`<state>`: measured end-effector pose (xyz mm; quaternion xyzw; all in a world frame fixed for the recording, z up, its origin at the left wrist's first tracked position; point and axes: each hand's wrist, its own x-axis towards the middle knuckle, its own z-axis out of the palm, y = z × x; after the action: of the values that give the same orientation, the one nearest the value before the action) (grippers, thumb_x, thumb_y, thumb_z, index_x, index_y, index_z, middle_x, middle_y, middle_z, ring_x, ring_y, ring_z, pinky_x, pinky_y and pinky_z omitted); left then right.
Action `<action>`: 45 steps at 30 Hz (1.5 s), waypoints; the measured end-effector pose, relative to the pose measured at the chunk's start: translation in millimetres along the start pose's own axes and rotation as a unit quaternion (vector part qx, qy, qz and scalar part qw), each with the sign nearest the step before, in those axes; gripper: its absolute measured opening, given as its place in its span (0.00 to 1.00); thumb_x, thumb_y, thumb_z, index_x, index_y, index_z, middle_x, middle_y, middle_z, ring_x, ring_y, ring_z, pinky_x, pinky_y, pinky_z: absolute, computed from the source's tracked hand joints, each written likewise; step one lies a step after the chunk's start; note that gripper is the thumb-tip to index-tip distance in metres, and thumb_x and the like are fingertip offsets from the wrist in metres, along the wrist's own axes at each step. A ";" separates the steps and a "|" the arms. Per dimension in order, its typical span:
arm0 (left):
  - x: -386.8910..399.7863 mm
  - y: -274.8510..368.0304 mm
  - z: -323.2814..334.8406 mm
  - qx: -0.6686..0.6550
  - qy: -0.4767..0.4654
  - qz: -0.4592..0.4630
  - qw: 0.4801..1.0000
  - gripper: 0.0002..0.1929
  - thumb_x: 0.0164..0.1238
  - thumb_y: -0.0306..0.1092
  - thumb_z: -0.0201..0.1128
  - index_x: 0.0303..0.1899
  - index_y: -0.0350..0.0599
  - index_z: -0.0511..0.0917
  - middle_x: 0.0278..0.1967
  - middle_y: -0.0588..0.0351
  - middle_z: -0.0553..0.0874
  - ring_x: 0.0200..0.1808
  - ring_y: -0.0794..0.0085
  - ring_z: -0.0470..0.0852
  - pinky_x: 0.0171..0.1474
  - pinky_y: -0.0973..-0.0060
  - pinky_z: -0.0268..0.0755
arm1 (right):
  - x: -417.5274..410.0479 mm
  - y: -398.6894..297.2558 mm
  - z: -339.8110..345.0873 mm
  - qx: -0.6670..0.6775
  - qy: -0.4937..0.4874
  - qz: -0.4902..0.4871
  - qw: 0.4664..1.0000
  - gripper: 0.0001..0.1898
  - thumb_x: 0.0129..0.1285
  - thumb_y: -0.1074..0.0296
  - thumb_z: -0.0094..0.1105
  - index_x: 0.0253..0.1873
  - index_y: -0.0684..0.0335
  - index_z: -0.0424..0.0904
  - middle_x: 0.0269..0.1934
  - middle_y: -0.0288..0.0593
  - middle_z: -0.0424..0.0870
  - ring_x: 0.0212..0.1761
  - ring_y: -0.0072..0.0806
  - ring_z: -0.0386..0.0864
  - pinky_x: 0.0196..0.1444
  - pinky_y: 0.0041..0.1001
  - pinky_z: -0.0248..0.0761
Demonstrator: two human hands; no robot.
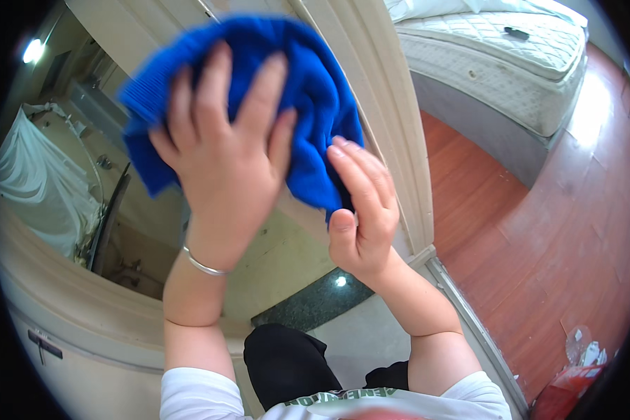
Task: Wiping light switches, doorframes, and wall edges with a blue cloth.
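Note:
A blue cloth [315, 105] is spread against a cream door frame [388, 105] in the upper middle of the view. My left hand [220, 152], with a silver bangle at the wrist, lies flat on the cloth with its fingers spread; it looks slightly blurred. At the cloth's lower right edge is my right hand [365, 205], its fingers together and bent, the fingertips at the cloth and the thumb apart from them. Whether the right fingers pinch any cloth cannot be told. Part of the frame is hidden behind the cloth.
To the right, a bare mattress [483, 79] on a grey base stands on a reddish wood floor [546, 236]. A red bag [564, 394] lies at lower right. A dark stone threshold [315, 299] is below the hands. At left are a door handle [44, 344] and white draped sheeting [42, 184].

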<state>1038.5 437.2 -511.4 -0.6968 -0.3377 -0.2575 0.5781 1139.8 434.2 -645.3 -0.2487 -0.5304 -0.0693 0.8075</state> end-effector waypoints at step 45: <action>-166.8 67.7 107.9 -0.624 0.056 -0.398 0.670 0.36 0.69 0.48 0.52 0.71 0.36 0.54 0.70 0.29 0.54 0.68 0.37 0.58 0.69 0.51 0.49 | -22.1 -43.5 61.7 -0.346 -0.143 -0.090 0.923 0.41 0.71 0.36 0.33 0.69 0.75 0.55 0.71 0.63 0.56 0.73 0.48 0.57 0.72 0.41 0.50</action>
<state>980.5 507.0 -700.6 -0.6786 -0.3108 -0.6523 -0.1318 1063.3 422.4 -631.4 -0.4711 -0.6034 -0.2847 0.5770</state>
